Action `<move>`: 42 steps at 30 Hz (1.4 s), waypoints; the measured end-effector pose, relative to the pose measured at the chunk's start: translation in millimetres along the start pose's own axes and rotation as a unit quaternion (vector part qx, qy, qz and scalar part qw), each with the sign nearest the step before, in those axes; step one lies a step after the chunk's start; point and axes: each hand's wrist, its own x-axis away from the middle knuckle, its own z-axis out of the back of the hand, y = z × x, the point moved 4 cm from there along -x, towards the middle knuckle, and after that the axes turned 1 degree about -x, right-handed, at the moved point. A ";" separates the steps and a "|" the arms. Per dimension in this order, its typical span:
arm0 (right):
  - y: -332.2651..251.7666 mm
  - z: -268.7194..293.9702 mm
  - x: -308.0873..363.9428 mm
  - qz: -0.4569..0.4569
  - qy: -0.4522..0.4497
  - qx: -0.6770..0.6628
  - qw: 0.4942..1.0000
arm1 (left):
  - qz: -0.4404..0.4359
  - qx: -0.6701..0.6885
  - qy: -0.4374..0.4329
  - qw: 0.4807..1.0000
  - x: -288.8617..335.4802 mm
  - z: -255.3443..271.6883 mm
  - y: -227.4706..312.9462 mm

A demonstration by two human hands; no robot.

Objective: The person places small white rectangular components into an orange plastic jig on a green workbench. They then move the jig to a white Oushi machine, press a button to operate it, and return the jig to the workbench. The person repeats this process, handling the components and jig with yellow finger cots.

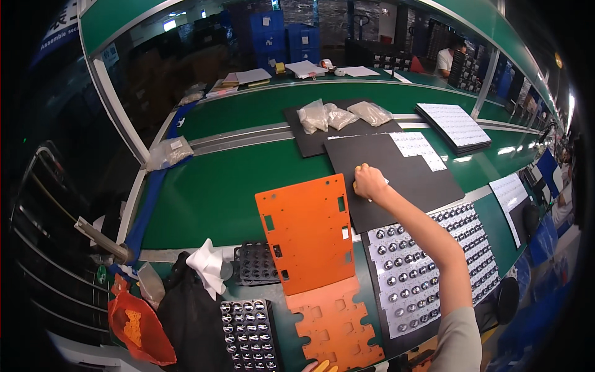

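My right hand [370,181] reaches across to a dark grey foam sheet [427,195]. Its fingers are curled closed; a bit of white shows beside them, but what they hold is hidden. White printed panels [416,149] lie on the sheet's far corner. Only the yellow-tipped fingers of my left hand [322,367] show at the lower edge, touching or close to a flat orange fixture plate [338,322] with cutouts. Behind that plate, an orange board [307,239] with slots stands raised. To the right lies a white panel [427,266] with rows of shiny round lenses.
A tray of round lenses [248,335] and a black tray [254,263] sit left of the fixture. Further left are crumpled white sheeting [207,266] and a red bag [158,341] of orange pieces. Clear bags [370,114] and stacked panels [453,127] lie at the back.
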 end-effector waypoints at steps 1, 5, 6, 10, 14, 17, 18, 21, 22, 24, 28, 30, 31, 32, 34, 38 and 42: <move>1.5 -2.3 1.8 0.013 0.012 0.020 1.000 | 0.028 0.119 0.025 0.992 -2.7 -3.3 13.0; 4.9 -19.1 3.5 0.015 0.073 0.064 0.995 | 0.010 0.123 0.014 0.992 -4.1 -5.1 19.3; 8.9 -19.5 1.3 0.025 0.084 0.063 0.994 | -0.028 0.009 -0.015 0.999 -3.8 -3.2 12.4; 17.7 -14.7 0.5 0.089 0.090 0.066 0.990 | -0.020 0.023 -0.007 0.999 -1.5 -3.9 13.8; 26.8 -10.9 4.8 0.072 0.084 0.041 0.993 | 0.003 -0.022 0.027 0.999 0.3 -2.2 -0.8; 23.4 -3.9 7.3 0.045 0.099 0.010 0.994 | 0.002 -0.040 0.048 0.998 1.6 -1.1 -11.5; 19.7 -0.1 7.6 0.032 0.100 0.004 0.994 | -0.002 -0.039 0.053 0.998 1.1 -0.2 -11.1; 20.0 0.0 8.1 0.016 0.101 -0.008 0.995 | 0.002 -0.045 0.055 0.997 1.2 0.6 -7.9; 23.2 -1.7 8.1 0.013 0.101 -0.011 0.995 | 0.000 -0.043 0.054 0.998 0.9 1.3 -9.1; 29.8 -5.4 7.6 0.017 0.093 -0.001 0.996 | 0.001 -0.036 0.053 0.998 1.5 1.1 -12.6; 37.1 -11.2 15.3 0.034 0.077 0.015 0.996 | 0.009 -0.031 0.059 0.998 2.4 -0.3 -12.2; 44.0 -2.7 22.5 0.049 0.094 0.005 0.994 | 0.003 -0.031 0.066 0.997 3.3 -2.3 -9.7; 48.3 2.2 26.9 0.057 0.102 0.000 0.993 | 0.000 -0.035 0.070 0.997 3.9 -3.2 -9.2; 50.1 3.8 31.1 0.066 0.085 0.007 0.994 | -0.003 -0.039 0.074 0.996 4.3 -3.6 -9.0; 53.8 12.0 38.4 0.080 0.055 0.022 0.995 | -0.013 -0.049 0.081 0.995 1.2 -2.5 -10.8; 35.3 13.1 60.8 0.152 0.002 0.036 0.988 | -0.026 -0.071 0.087 0.993 -0.3 -1.7 -14.9; 8.6 18.3 72.6 0.114 -0.002 -0.002 0.994 | -0.047 -0.079 0.110 0.990 -0.6 -2.0 -15.3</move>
